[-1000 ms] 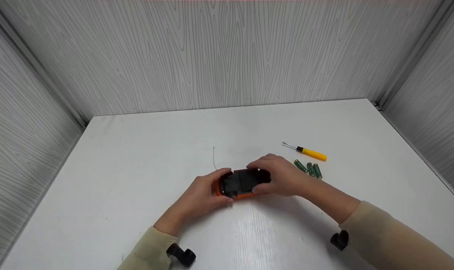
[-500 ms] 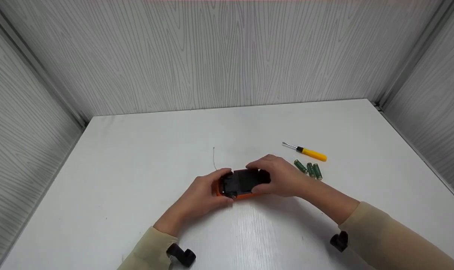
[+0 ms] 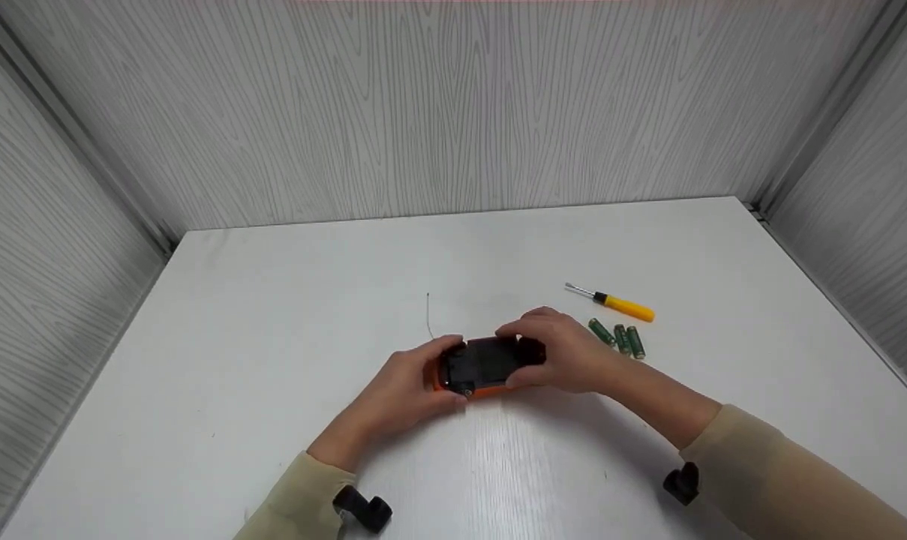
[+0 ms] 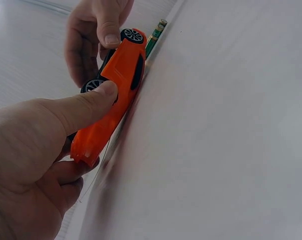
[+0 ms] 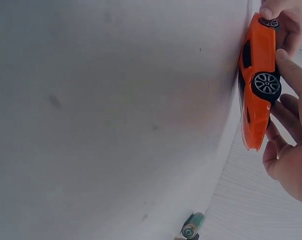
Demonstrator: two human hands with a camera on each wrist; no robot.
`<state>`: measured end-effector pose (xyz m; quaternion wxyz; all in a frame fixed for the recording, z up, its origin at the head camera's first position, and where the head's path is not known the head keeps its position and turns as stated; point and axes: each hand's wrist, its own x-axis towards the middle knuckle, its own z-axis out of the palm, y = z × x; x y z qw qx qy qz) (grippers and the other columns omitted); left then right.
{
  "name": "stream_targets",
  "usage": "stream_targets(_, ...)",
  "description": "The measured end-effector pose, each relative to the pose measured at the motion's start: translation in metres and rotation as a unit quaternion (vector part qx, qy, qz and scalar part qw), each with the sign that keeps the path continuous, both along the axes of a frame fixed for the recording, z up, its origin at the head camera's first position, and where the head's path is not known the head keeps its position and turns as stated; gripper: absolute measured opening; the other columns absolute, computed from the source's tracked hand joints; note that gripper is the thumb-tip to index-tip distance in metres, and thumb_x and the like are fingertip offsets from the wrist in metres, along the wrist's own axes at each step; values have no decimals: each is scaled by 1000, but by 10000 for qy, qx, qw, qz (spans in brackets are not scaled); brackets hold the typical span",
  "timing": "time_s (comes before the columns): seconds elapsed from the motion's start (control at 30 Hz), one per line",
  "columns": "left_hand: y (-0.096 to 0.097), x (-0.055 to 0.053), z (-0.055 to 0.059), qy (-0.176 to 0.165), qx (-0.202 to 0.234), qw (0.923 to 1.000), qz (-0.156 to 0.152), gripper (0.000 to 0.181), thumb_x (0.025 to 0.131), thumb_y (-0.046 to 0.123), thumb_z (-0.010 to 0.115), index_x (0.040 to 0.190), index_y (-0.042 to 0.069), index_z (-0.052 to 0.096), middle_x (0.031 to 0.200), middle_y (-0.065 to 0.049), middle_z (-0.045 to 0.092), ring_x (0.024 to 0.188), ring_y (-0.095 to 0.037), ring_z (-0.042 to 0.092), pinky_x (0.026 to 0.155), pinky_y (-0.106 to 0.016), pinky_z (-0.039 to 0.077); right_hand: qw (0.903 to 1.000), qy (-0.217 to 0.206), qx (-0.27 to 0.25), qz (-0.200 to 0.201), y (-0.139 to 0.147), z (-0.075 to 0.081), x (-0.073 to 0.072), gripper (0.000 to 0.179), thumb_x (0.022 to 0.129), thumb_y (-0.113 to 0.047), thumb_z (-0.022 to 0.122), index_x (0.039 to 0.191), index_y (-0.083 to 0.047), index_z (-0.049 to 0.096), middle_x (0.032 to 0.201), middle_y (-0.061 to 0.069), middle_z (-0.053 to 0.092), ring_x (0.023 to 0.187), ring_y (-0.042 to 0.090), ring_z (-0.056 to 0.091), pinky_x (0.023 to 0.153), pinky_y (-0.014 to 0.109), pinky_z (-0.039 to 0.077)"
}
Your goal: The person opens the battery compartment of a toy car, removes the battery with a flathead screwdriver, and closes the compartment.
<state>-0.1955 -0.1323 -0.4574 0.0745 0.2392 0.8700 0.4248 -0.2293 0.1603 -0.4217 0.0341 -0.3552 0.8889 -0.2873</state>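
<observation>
An orange toy car (image 3: 491, 391) lies upside down on the white table, its black underside (image 3: 487, 361) facing up. My left hand (image 3: 408, 382) grips one end of it, thumb on the near side by a wheel, as the left wrist view shows. Over the other end bends my right hand (image 3: 566, 352), holding the car at the underside with thumb and fingers on opposite long edges. In the right wrist view the car's side with its spoked wheel (image 5: 266, 85) is visible, the right thumb touching the underside. Part of the underside is hidden beneath the right hand.
Several small green batteries (image 3: 622, 340) lie just beyond the right forearm. Behind them is a screwdriver (image 3: 624, 307) with a yellow handle. A thin wire (image 3: 427, 315) sticks out from the car toward the back wall (image 3: 453, 112).
Both hands keep their hold on the toy car, and the car stays in place. Only a very slight shift of the right hand to the right shows.
</observation>
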Motion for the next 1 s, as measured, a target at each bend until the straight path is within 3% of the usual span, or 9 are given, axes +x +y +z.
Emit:
stream_targets(0.23,1,-1,1,112,-68,9999,-49,78,89,23,89,158,19,51,146,1,63,134,-18,56,116,-45,41,9995,-149,-281,-2,7,-2,-2,59,85,-31,93,137,-14,71,127,0,70,117,23,59,98,47,53)
stream_targets(0.63,2,-1,1,59,-131,9999,-5,79,89,24,89,158,18,51,148,-1,62,138,-21,54,118,-47,38,9955,-770,-249,-496,20,-8,-6,53,89,-36,88,137,-24,71,136,-4,68,124,24,58,106,53,49)
stream_targets(1.0,1,-1,1,44,-120,9999,-10,80,89,26,89,159,18,50,149,-1,61,140,-21,53,119,-47,38,9950,-876,-343,-343,19,-13,-8,48,91,-35,86,135,-23,72,134,-2,68,120,23,59,102,49,50)
